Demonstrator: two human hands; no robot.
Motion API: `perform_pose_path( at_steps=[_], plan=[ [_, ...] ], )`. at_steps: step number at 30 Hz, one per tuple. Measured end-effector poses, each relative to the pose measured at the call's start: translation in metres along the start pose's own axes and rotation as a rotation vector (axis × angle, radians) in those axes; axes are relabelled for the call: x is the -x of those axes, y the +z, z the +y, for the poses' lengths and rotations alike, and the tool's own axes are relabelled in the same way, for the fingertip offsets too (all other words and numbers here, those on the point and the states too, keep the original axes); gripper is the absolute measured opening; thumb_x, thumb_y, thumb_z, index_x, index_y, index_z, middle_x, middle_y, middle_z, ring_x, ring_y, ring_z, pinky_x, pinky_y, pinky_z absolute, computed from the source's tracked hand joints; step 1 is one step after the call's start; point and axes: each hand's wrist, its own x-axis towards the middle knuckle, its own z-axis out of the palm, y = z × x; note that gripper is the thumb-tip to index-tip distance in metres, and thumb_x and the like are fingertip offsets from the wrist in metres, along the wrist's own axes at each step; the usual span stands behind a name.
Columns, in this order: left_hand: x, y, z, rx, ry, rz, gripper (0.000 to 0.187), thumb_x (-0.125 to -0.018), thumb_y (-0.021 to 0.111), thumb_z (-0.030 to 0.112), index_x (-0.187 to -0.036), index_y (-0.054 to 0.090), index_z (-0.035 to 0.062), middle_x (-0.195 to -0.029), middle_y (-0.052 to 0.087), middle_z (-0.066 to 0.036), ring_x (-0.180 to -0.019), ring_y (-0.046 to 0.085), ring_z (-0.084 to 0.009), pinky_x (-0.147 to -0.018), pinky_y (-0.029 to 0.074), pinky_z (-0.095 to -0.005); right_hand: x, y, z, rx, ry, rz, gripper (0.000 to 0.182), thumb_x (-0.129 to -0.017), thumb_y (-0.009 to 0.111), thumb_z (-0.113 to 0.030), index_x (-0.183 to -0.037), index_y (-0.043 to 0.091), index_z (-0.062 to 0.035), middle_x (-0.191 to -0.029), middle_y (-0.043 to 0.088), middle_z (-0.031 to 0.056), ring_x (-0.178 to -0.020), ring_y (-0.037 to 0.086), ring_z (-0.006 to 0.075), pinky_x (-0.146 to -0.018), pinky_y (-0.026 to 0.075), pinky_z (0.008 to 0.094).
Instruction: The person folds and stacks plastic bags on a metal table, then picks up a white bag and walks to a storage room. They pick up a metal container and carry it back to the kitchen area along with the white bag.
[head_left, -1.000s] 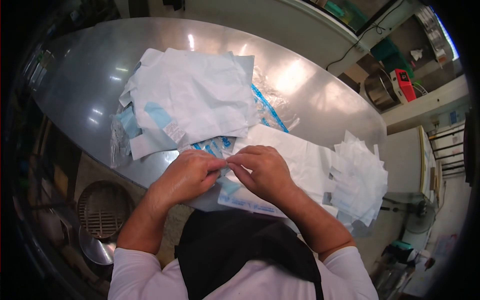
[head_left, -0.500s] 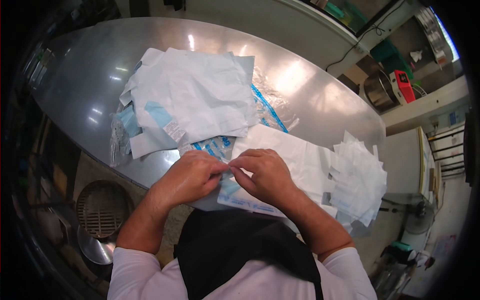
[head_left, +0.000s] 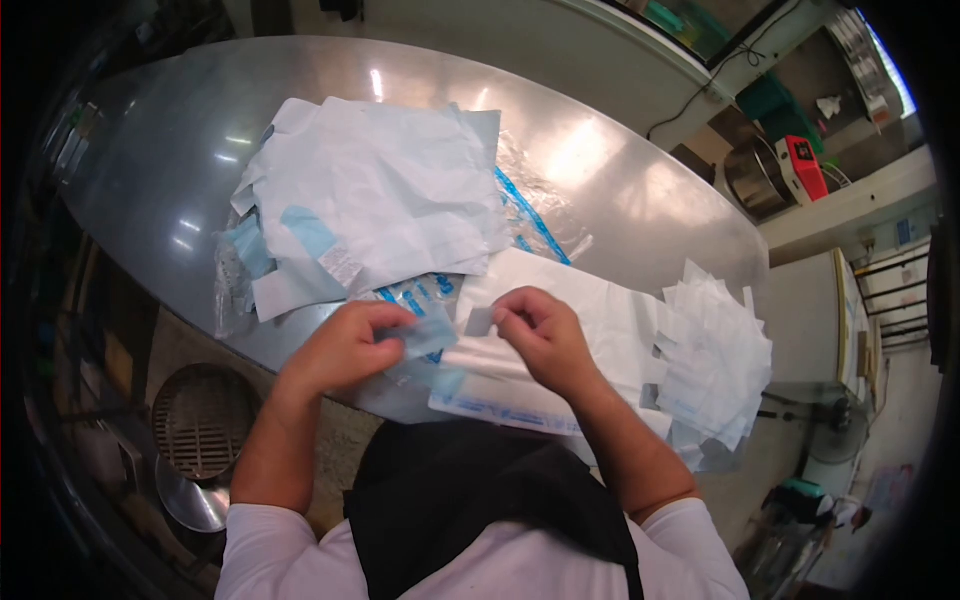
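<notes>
My left hand pinches a small piece of pale blue, see-through plastic film, blurred at its free end. Under my right hand lies a white plastic bag with blue print along its near edge. The right thumb and forefinger are closed at the edge of a grey square gap in the bag's left end, and seem to grip the bag there. Beyond the left hand is a wide pile of white plastic sheets or bags, with a blue piece and a printed label on it.
Clear wrapping with blue print lies under the pile. More white bags are fanned out at the right end of the steel table. A round slatted basket and metal bowl stand below left; a person is far right.
My hands were together at the bag's left end and have come apart. The left has moved left with the blue film; the right has shifted slightly right and up, baring the grey gap.
</notes>
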Motion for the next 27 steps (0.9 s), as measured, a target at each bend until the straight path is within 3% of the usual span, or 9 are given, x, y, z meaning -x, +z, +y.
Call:
perform_pose_path(
  at_steps=[2, 4, 6, 13, 16, 18, 21, 24, 27],
  plan=[
    [-0.001, -0.007, -0.017, 0.064, -0.007, 0.052, 0.032, -0.076, 0.054, 0.006, -0.104, 0.065, -0.0026, -0.086, 0.067, -0.008, -0.078, 0.059, -0.0103, -0.071, 0.048, -0.0258, -0.002, -0.007, 0.018, -0.290, 0.115, 0.096, 0.010, -0.087, 0.063, -0.011, -0.091, 0.065, -0.0015, -0.083, 0.064, 0.0079, -0.070, 0.060, 0.0156, -0.066, 0.047, 0.0270],
    [-0.003, -0.018, -0.024, -0.060, -0.124, 0.244, 0.033, -0.075, 0.055, 0.007, -0.105, 0.065, -0.0029, -0.086, 0.068, -0.011, -0.076, 0.061, -0.0136, -0.071, 0.049, -0.0276, -0.004, -0.015, 0.026, -0.193, 0.064, 0.183, 0.007, -0.087, 0.063, -0.008, -0.091, 0.065, -0.0033, -0.082, 0.064, 0.0085, -0.069, 0.060, 0.0167, -0.064, 0.047, 0.0274],
    [-0.002, -0.026, -0.028, -0.199, -0.149, 0.314, 0.036, -0.074, 0.056, 0.009, -0.106, 0.064, -0.0026, -0.089, 0.068, -0.016, -0.075, 0.063, -0.0202, -0.072, 0.049, -0.0311, -0.005, -0.025, 0.029, 0.379, -0.241, 0.293, 0.004, -0.085, 0.066, -0.009, -0.088, 0.065, -0.0057, -0.081, 0.064, 0.0090, -0.070, 0.062, 0.0218, -0.064, 0.049, 0.0314],
    [0.002, -0.025, -0.014, -0.482, -0.270, 0.457, 0.042, -0.075, 0.060, 0.011, -0.114, 0.060, -0.0025, -0.109, 0.066, -0.019, -0.094, 0.065, -0.0287, -0.083, 0.050, -0.0347, 0.002, -0.024, 0.080, 0.753, -0.553, 0.112, 0.015, -0.077, 0.070, -0.009, -0.091, 0.066, -0.0124, -0.086, 0.064, 0.0026, -0.078, 0.062, 0.0222, -0.066, 0.048, 0.0350],
    [0.005, -0.024, -0.019, -0.545, -0.168, 0.505, 0.043, -0.075, 0.062, 0.011, -0.117, 0.061, 0.0009, -0.117, 0.063, -0.017, -0.104, 0.062, -0.0317, -0.090, 0.049, -0.0366, 0.010, -0.024, 0.090, 0.796, -0.587, 0.011, 0.020, -0.075, 0.070, -0.010, -0.094, 0.066, -0.0135, -0.089, 0.064, 0.0011, -0.082, 0.062, 0.0208, -0.070, 0.047, 0.0342],
    [0.002, -0.018, -0.016, -0.793, 0.198, 0.818, 0.043, -0.076, 0.063, 0.011, -0.119, 0.061, 0.0041, -0.121, 0.061, -0.015, -0.115, 0.057, -0.0325, -0.096, 0.046, -0.0383, 0.013, -0.026, 0.092, 0.808, -0.573, -0.014, 0.020, -0.075, 0.069, -0.011, -0.095, 0.066, -0.0134, -0.093, 0.064, 0.0007, -0.086, 0.062, 0.0195, -0.072, 0.047, 0.0344],
    [-0.005, 0.019, -0.004, -0.708, 0.403, 0.599, 0.046, -0.078, 0.064, 0.014, -0.123, 0.060, 0.0061, -0.127, 0.058, -0.016, -0.122, 0.052, -0.0337, -0.104, 0.039, -0.0445, 0.016, -0.027, 0.087, 0.834, -0.538, -0.064, 0.023, -0.076, 0.068, -0.011, -0.098, 0.067, -0.0135, -0.099, 0.063, 0.0019, -0.092, 0.061, 0.0200, -0.075, 0.047, 0.0350],
    [-0.021, 0.089, 0.000, -0.779, 0.420, 0.067, 0.054, -0.084, 0.064, 0.035, -0.129, 0.056, 0.0051, -0.142, 0.045, -0.017, -0.135, 0.039, -0.0334, -0.112, 0.022, -0.0550, 0.016, -0.025, 0.079, 0.848, -0.499, -0.119, 0.027, -0.077, 0.064, -0.010, -0.104, 0.067, -0.0140, -0.102, 0.063, 0.0035, -0.095, 0.060, 0.0217, -0.079, 0.047, 0.0368],
    [-0.033, 0.127, -0.013, -0.953, 0.350, -0.015, 0.070, -0.089, 0.053, 0.051, -0.137, 0.045, 0.0007, -0.147, 0.039, -0.017, -0.140, 0.029, -0.0337, -0.114, 0.017, -0.0544, 0.014, -0.024, 0.073, 0.840, -0.334, -0.109, 0.036, -0.079, 0.059, -0.009, -0.114, 0.066, -0.0144, -0.119, 0.060, 0.0100, -0.112, 0.056, 0.0278, -0.093, 0.044, 0.0419]
  ],
)
